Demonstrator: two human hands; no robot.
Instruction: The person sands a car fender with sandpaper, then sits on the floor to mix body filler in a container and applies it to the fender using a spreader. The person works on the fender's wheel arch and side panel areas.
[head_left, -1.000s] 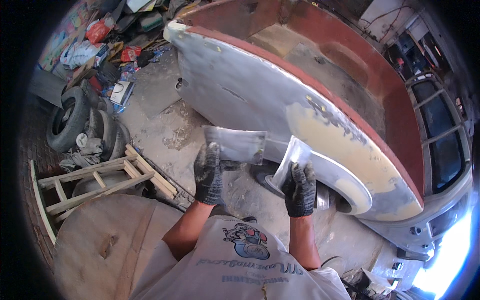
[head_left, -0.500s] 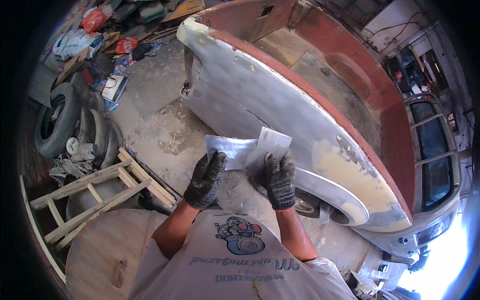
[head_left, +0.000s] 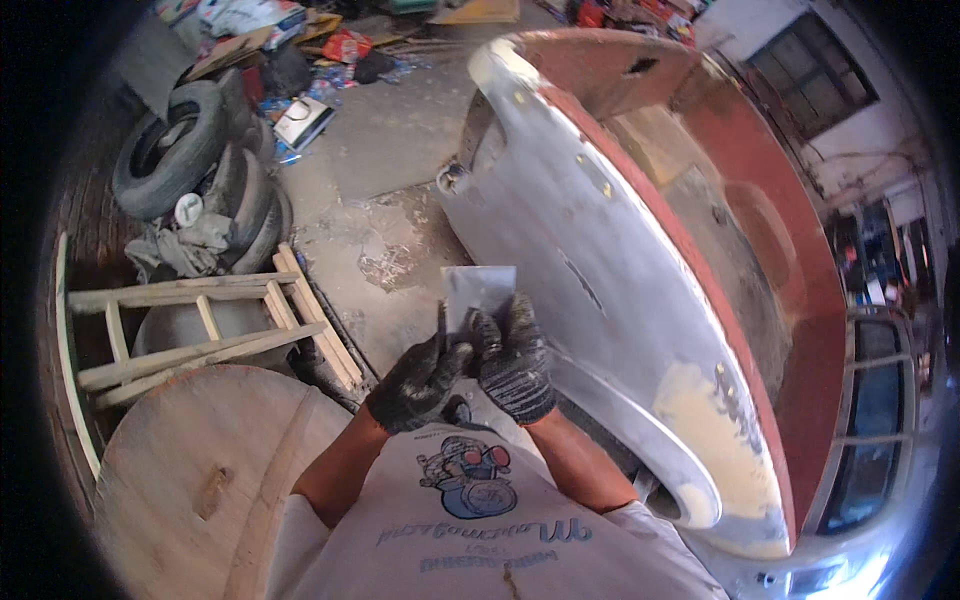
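Note:
In dark knit gloves, my left hand [head_left: 420, 375] and my right hand [head_left: 510, 365] are close together below a thin, flat metal-grey sheet [head_left: 478, 283], both gripping its lower part. The fingers cover part of the sheet, and I cannot make out whether a second piece lies behind it. Just to the right is the side of a pickup truck bed [head_left: 560, 230], with patchy grey primer, cream filler patches and a red inside.
At the left are stacked tyres [head_left: 170, 150], a wooden ladder-like frame [head_left: 200, 330] and a round wooden top [head_left: 180, 480]. Rubbish [head_left: 348, 45] lies at the back. A vehicle cab [head_left: 862, 420] stands at the right, a barred window [head_left: 810, 65] behind.
The two separate metal pieces held earlier have been brought together and now appear as one sheet. My hands have drawn closer. The view has turned left, so the truck bed sits farther right.

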